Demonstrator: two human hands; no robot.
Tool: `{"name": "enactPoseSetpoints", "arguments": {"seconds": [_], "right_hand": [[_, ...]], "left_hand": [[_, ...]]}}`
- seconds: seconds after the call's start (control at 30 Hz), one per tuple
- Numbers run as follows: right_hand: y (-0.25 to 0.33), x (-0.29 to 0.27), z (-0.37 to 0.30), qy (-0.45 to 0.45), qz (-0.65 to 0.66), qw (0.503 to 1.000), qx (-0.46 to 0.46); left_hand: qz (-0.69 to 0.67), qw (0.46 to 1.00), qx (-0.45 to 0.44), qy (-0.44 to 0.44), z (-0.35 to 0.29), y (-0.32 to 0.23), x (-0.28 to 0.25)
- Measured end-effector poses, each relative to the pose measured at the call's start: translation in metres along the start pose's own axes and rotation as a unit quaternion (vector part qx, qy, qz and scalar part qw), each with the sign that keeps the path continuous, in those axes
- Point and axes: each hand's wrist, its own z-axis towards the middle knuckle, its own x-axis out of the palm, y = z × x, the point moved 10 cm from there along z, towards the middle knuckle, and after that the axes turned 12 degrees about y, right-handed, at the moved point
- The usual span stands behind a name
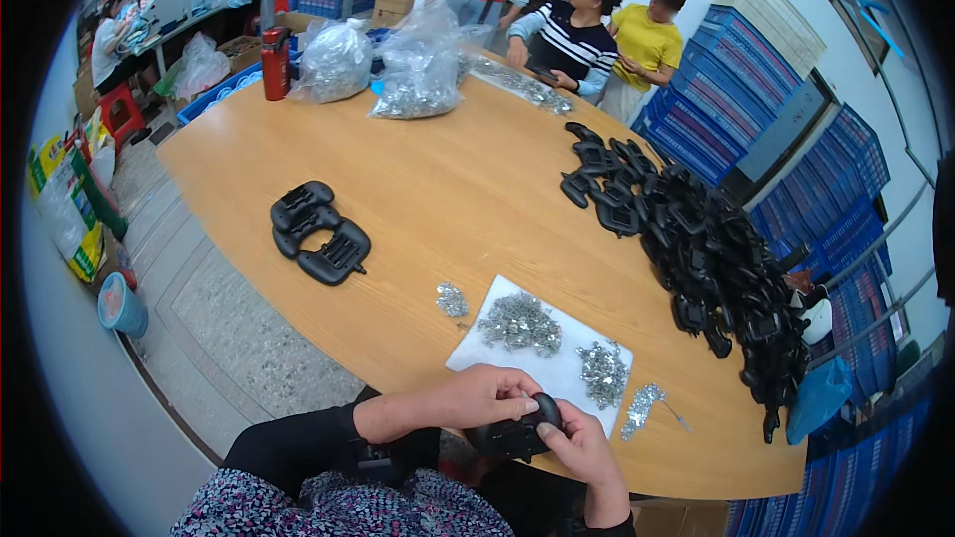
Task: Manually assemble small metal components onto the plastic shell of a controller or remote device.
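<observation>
Close to my body at the near table edge, I hold a black plastic game controller shell (509, 440) in both hands. My left hand (489, 393) grips its top, thumb and fingers closed at its far side; anything small between them is hidden. My right hand (582, 440) wraps the right end, thumb pressed on the shell. Just beyond lies a white foam sheet (559, 376) bearing two heaps of small silvery metal parts, a larger heap (520, 323) and a smaller heap (603, 374). Further metal parts (451, 299) lie left of the sheet, and others (642, 410) right.
Several black controller shells (343, 251) lie together on the left of the wooden table (428, 199). A long pile of shells (696, 249) covers its right side. Clear bags of metal parts (418, 80) and a red flask (276, 65) stand far off. People (567, 35) are at the far edge.
</observation>
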Motion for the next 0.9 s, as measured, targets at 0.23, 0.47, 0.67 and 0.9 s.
{"name": "enactPoseSetpoints", "arguments": {"seconds": [0.23, 0.47, 0.67, 0.9], "right_hand": [[0.002, -0.052, -0.008, -0.135, -0.052, 0.988, 0.048], [-0.016, -0.072, -0.025, -0.172, 0.039, 0.983, 0.042], [-0.038, -0.163, -0.102, -0.373, -0.18, 0.907, 0.072], [-0.045, -0.173, -0.114, -0.361, -0.346, 0.86, 0.103]], "left_hand": [[-0.081, 0.993, -0.048, -0.077, 0.005, 0.023, -0.026], [-0.219, 0.966, -0.091, -0.104, 0.014, 0.04, -0.034], [-0.197, 0.965, -0.081, -0.156, -0.005, 0.041, -0.058], [-0.143, 0.965, -0.127, -0.177, -0.019, 0.038, -0.061]]}}
